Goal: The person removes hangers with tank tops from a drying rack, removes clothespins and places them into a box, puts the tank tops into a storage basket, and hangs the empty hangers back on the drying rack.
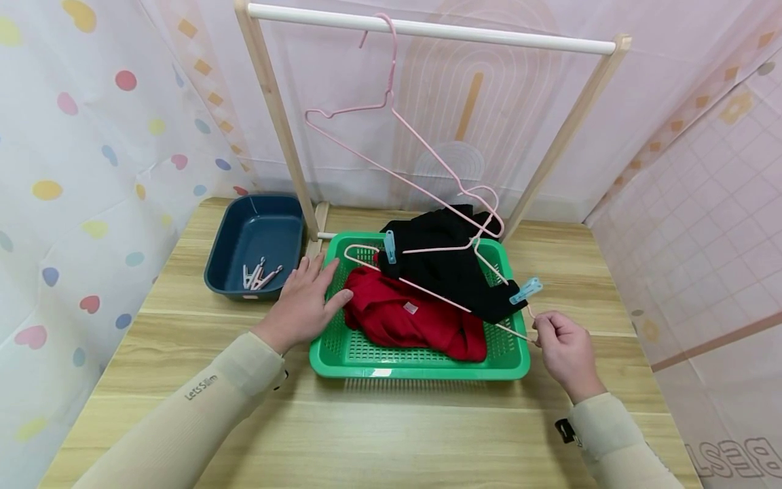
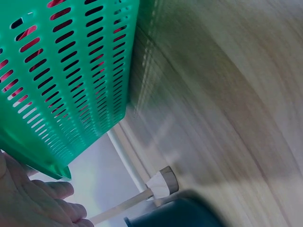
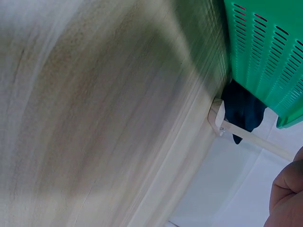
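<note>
My right hand (image 1: 565,350) pinches the right end of a light pink hanger (image 1: 436,297), which lies slantwise over a green basket (image 1: 421,373). Two blue clothespins (image 1: 389,246) fasten a black garment (image 1: 455,275) to this hanger, one near each side. Part of the black cloth hangs past the basket's back rim. Beneath it, a bunched red garment (image 1: 397,319) with a small white label lies in the basket. My left hand (image 1: 302,302) rests on the basket's left rim, fingers spread. In the left wrist view, its fingers show beside the basket's rim.
A rack with a white rod (image 1: 434,30) and wooden posts stands behind the basket. A second pink hanger (image 1: 391,102) hangs on the rod. At the left, a dark blue tub (image 1: 256,224) contains several pale clothespins (image 1: 259,275). Patterned cloth walls surround the wooden table (image 1: 391,435).
</note>
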`<state>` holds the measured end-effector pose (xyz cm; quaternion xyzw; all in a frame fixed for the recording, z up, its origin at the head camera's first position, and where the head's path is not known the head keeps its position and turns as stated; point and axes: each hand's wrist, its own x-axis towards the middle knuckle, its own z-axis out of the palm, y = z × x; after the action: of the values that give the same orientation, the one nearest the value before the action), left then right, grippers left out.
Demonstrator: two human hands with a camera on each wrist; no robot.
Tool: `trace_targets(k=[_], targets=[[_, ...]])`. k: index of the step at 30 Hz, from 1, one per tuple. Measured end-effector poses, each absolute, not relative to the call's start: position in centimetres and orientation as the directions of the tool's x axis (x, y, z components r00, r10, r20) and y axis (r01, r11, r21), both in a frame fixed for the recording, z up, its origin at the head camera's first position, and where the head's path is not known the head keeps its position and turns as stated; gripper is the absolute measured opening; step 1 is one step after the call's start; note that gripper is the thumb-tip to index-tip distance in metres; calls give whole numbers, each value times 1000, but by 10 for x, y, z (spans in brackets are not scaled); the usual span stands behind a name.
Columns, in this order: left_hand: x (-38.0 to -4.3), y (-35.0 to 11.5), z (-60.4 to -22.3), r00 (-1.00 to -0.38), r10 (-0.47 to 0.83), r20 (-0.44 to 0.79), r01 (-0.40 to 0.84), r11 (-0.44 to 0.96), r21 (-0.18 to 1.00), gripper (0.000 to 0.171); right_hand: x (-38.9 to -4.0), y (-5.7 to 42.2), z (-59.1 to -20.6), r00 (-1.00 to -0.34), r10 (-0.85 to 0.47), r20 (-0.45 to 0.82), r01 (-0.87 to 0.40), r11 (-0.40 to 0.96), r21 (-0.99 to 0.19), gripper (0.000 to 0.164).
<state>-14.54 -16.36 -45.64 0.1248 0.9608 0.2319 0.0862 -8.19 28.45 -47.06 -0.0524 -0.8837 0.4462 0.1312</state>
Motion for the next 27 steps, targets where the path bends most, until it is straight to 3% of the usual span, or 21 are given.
trace_targets(k=[16,27], targets=[[-147,-165,-464,-955,290,-56,216,817,534,73,-80,290,-476,-963,175,204,-55,614,-787,35],[-162,-171,-451,-958,284,-32,222,812,539,76,-81,292,-476,-960,167,223,-68,636,-768,38]])
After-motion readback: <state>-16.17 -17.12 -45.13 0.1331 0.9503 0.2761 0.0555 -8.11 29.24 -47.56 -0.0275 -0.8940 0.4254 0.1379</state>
